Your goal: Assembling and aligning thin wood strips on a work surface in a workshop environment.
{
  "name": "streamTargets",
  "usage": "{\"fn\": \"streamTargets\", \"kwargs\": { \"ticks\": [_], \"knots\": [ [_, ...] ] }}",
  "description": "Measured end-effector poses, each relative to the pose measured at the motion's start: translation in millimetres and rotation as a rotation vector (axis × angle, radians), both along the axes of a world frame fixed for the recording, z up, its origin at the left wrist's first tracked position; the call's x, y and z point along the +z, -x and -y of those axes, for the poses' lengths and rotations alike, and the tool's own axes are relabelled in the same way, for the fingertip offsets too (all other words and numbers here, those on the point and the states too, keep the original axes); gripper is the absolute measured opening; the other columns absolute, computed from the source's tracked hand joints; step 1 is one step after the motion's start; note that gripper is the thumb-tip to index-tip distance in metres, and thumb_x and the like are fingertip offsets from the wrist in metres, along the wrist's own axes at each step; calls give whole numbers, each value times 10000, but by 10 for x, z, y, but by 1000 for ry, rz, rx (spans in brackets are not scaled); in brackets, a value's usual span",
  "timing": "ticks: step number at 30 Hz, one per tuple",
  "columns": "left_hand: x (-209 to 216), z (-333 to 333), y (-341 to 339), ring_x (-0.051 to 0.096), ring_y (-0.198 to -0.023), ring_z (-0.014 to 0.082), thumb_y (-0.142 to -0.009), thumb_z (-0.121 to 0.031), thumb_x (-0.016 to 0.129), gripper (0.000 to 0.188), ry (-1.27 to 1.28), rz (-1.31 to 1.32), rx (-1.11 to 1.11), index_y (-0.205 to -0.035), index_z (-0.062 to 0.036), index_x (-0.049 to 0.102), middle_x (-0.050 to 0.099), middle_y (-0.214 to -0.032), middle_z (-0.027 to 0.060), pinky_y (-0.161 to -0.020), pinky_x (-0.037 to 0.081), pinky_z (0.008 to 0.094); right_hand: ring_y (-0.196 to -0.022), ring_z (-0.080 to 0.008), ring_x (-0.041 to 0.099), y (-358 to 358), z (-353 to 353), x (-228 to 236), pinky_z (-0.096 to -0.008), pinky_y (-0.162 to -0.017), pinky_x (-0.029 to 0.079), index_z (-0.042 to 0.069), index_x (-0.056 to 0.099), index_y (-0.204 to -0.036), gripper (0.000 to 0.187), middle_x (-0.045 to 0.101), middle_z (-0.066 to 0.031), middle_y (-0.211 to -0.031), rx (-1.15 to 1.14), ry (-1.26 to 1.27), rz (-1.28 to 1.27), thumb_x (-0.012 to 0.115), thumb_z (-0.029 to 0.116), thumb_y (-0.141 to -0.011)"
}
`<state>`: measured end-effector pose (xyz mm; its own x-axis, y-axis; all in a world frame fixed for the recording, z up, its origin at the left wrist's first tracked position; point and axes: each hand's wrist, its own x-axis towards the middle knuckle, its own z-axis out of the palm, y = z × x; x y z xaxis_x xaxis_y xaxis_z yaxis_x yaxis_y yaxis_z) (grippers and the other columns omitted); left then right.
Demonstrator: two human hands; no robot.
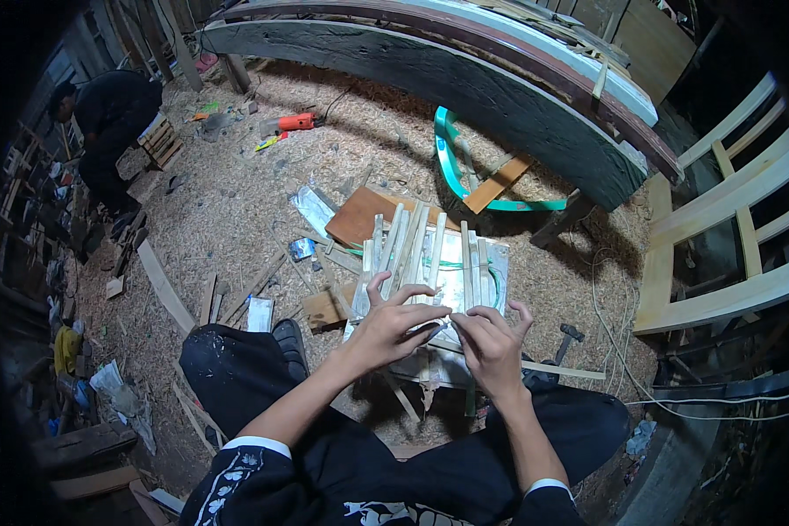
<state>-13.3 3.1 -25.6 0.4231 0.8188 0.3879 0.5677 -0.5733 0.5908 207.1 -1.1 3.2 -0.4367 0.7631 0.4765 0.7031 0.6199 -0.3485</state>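
My left hand (393, 326) and my right hand (493, 344) meet at their fingertips above a low pale work surface (497, 261). Thumb and forefinger are pinched together on each hand, while some other fingers stick out. Whatever sits between the fingertips is too small to make out. Just beyond my hands, several thin wooden strips (405, 247) lie side by side, pointing away from me. A thin green cord (447, 263) runs among them. More strip ends stick out below my hands, toward my lap.
A hammer (569, 337) lies right of my knee. Farther off are an orange power tool (296, 122), a teal curved frame (448, 158) and a long timber bench (430, 79). Wooden frames (728, 223) lean at the right. Another person (114, 123) bends over at the far left. Shavings cover the floor.
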Motion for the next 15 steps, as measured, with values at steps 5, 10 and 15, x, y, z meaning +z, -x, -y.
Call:
{"fn": "streamTargets", "kwargs": {
  "ticks": [5,10,15],
  "knots": [
    [27,16,0,617,-1150,156,-894,-218,766,280,-27,43,14,-1170,-180,739,742,-1010,-25,-1138,155,555,-950,-164,687,-2,6,-14,-495,-1045,289,120,751,-1072,268,729,-8,-896,-5,-17,-14,776,54,-813],
    [74,22,-14,622,-1109,154,-889,-211,765,201,-60,27,27,-1082,-163,739,716,-964,-30,-1133,164,551,-999,-163,674,-5,12,31,-501,-1061,274,129,742,-1045,218,718,7,-943,7,-13,-52,758,93,-830],
    [137,-62,83,622,-1111,162,-863,-180,755,127,-183,-28,207,-977,-148,708,693,-949,-32,-1115,176,544,-1029,-154,663,-65,-41,69,-479,-1070,256,150,743,-1023,213,711,25,-993,-33,-52,-31,756,95,-817]
  ]
}}
